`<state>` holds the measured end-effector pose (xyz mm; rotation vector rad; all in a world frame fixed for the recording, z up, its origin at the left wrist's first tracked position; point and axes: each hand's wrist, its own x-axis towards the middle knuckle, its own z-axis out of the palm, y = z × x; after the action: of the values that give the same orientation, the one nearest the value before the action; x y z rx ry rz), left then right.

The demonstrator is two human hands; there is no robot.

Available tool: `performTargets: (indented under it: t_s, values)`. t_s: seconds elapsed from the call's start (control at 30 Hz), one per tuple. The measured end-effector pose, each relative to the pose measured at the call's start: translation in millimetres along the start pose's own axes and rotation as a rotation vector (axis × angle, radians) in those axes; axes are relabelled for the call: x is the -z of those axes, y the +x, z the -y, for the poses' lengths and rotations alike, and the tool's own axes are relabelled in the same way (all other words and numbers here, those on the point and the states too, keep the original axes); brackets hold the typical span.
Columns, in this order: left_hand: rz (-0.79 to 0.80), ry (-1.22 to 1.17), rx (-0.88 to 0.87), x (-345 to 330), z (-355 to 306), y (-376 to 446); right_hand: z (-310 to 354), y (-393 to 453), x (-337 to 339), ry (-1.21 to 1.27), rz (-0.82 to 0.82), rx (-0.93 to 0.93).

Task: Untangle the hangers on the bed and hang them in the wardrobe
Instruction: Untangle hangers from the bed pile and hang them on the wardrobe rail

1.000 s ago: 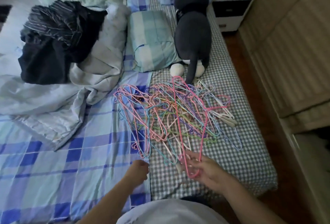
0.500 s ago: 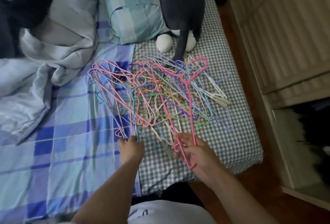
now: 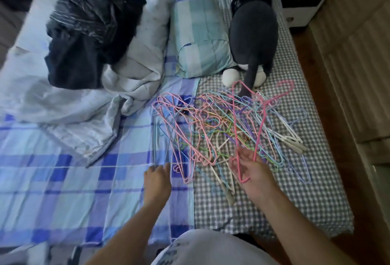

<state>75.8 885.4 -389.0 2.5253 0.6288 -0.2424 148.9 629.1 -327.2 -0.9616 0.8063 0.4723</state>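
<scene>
1. Head view: the hanger pile is lying tangled on the bed, straddling the seam between the blue plaid sheet and the grey checked sheet.
2. The right hand is gripping a bright pink hanger, fingers curling round the wire at its lower end, palm facing up.
3. That pink hanger is standing lifted above the pile, its far end reaching toward the plush cat; whether it is clear of the other wires, cannot tell.
4. The left hand is reaching with fingers extended and a little apart, tips touching the near-left edge of the pile over the plaid sheet; not gripping anything that shows.
5. The two hands are sitting apart, left one at the pile's left side, right one at its near middle.
6. A folded teal pillow is lying beyond the pile, just beside the cat.
7. Dark clothes are sitting heaped on a pale duvet at the left.
8. A white nightstand is standing beyond the bed's far right corner.
9. Wardrobe panels are running along the right side, across a strip of wood floor from the bed.
</scene>
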Motion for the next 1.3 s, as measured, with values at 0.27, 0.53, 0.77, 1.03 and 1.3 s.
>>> performTargets:
  t_s: [0.27,0.53,0.77,1.03,1.3]
  values:
    - [-0.171,-0.516,-0.047,85.4,-1.2,0.5,13.0,-26.9,-36.7,-0.165,-0.072,0.224]
    - [0.062,-0.796,-0.255,107.2,-104.6,10.3,52.2,-89.4,5.1,-0.268,-0.33,0.61]
    - [0.535,-0.955,-0.342,72.0,-273.3,-58.5,123.5,-189.5,141.8,-0.019,-0.45,0.773]
    - [0.844,-0.887,-0.474,-14.3,-461.1,-215.0,154.8,-309.6,352.5,0.083,-0.612,0.825]
    - [0.748,-0.718,-0.897,-56.3,-656.9,-372.9,233.4,-460.3,513.4,0.081,-0.803,0.972]
